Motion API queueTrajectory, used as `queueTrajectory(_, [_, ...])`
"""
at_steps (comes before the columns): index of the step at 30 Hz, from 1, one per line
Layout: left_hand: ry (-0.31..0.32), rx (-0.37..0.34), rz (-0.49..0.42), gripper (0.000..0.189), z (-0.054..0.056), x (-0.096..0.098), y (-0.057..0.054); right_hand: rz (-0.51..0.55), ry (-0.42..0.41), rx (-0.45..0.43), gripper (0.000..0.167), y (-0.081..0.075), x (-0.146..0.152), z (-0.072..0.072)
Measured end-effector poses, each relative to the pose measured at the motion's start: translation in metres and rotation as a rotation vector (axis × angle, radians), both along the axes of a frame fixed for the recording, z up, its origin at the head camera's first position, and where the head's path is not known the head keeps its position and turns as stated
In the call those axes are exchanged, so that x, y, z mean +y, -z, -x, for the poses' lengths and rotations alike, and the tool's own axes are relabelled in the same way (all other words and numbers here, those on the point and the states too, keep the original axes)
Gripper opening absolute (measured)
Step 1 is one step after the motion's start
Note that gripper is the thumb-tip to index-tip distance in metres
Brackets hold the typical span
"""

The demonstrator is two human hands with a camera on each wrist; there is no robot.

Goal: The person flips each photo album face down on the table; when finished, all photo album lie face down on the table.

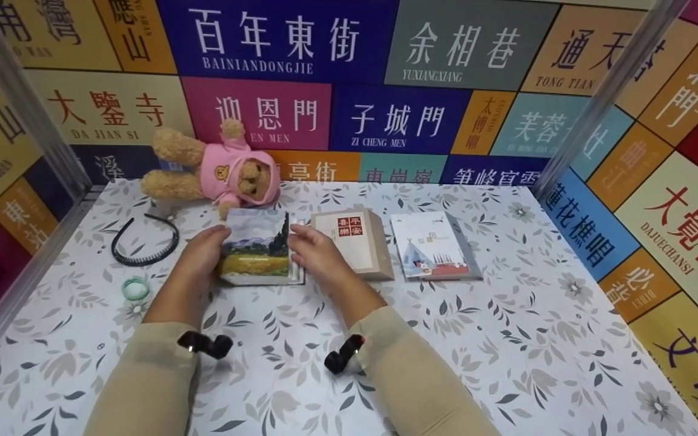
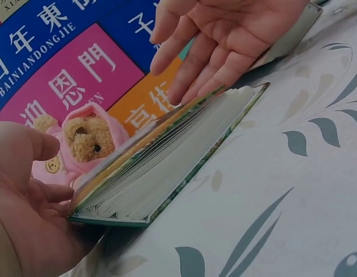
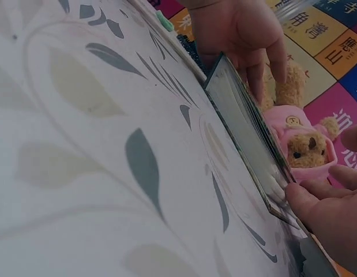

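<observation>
A thick book (image 1: 255, 245) with a painted landscape of sky, trees and field on its cover lies between the two hands in the head view. The left hand (image 1: 203, 249) is along its left edge, fingertips right at the cover's side. In the left wrist view the book's page edges (image 2: 161, 173) face the camera, and the left thumb stands off the cover. At the right edge is the right hand (image 1: 314, 247), its fingers loosely extended. Its thumb (image 3: 302, 202) comes right up to the book's near corner in the right wrist view.
Right of the book lie a beige book with red characters (image 1: 352, 245) and a white illustrated book (image 1: 431, 248). A teddy bear in a pink hoodie (image 1: 228, 166) lies behind. Left are a black headband (image 1: 143, 257) and a mint-green ring (image 1: 136, 288). Printed panels wall the patterned tabletop (image 1: 288, 375).
</observation>
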State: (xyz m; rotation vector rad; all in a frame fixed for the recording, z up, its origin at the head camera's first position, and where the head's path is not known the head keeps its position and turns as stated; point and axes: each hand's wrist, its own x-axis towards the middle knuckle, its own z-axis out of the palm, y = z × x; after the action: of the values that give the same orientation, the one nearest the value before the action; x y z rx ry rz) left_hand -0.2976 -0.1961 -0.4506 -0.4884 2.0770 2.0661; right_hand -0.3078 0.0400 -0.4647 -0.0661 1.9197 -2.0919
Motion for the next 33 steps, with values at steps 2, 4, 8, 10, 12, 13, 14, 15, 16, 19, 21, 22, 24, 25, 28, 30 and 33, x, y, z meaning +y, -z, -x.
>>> queueTrajectory(2, [-0.001,0.014,0.034,0.066,-0.001,-0.003,0.001,0.054,-0.041,-0.020,0.054,0.000,-0.003,-0.002])
queueTrajectory(4, [-0.007,0.023,0.048,0.065,-0.001,-0.007,0.001,0.098,-0.078,-0.042,0.056,-0.001,-0.005,-0.004])
queueTrajectory(8, [-0.015,0.024,0.064,0.063,-0.001,-0.010,0.000,0.144,-0.113,-0.060,0.058,-0.002,-0.007,-0.006])
queueTrajectory(10, [-0.018,0.022,0.055,0.062,-0.001,-0.008,-0.002,0.157,-0.111,-0.064,0.058,-0.003,-0.007,-0.007])
queueTrajectory(12, [-0.025,0.030,0.030,0.059,-0.002,-0.005,-0.006,0.168,-0.111,-0.070,0.057,-0.004,-0.006,-0.007])
queueTrajectory(13, [-0.030,0.040,0.012,0.058,-0.002,-0.003,-0.008,0.172,-0.115,-0.074,0.057,-0.006,-0.005,-0.007])
queueTrajectory(14, [-0.036,0.049,-0.018,0.056,-0.003,-0.001,-0.011,0.171,-0.121,-0.073,0.056,-0.007,-0.004,-0.007])
queueTrajectory(15, [-0.036,0.059,-0.052,0.054,-0.004,0.001,-0.015,0.166,-0.130,-0.069,0.056,-0.008,-0.003,-0.007])
queueTrajectory(16, [-0.034,0.075,-0.087,0.053,-0.005,0.003,-0.019,0.162,-0.143,-0.063,0.056,-0.009,-0.002,-0.007])
queueTrajectory(19, [-0.015,0.120,-0.168,0.050,-0.009,0.011,-0.030,0.120,-0.181,-0.037,0.058,-0.016,0.001,-0.009])
queueTrajectory(21, [0.007,0.154,-0.197,0.049,-0.012,0.018,-0.037,0.073,-0.195,-0.014,0.060,-0.020,0.002,-0.010])
queueTrajectory(22, [0.022,0.177,-0.197,0.050,-0.013,0.022,-0.040,0.048,-0.198,-0.004,0.060,-0.022,0.002,-0.010])
queueTrajectory(24, [0.048,0.227,-0.183,0.050,-0.015,0.029,-0.044,0.013,-0.199,0.020,0.059,-0.027,0.003,-0.012])
queueTrajectory(25, [0.060,0.254,-0.169,0.051,-0.016,0.032,-0.046,0.003,-0.200,0.034,0.057,-0.029,0.003,-0.013])
queueTrajectory(28, [0.091,0.328,-0.150,0.053,-0.018,0.041,-0.048,0.030,-0.192,0.064,0.055,-0.034,0.004,-0.015])
queueTrajectory(30, [0.111,0.348,-0.141,0.056,-0.019,0.045,-0.048,0.063,-0.177,0.079,0.054,-0.036,0.003,-0.017])
queueTrajectory(33, [0.145,0.350,-0.144,0.060,-0.020,0.051,-0.046,0.095,-0.139,0.070,0.054,-0.038,0.003,-0.018])
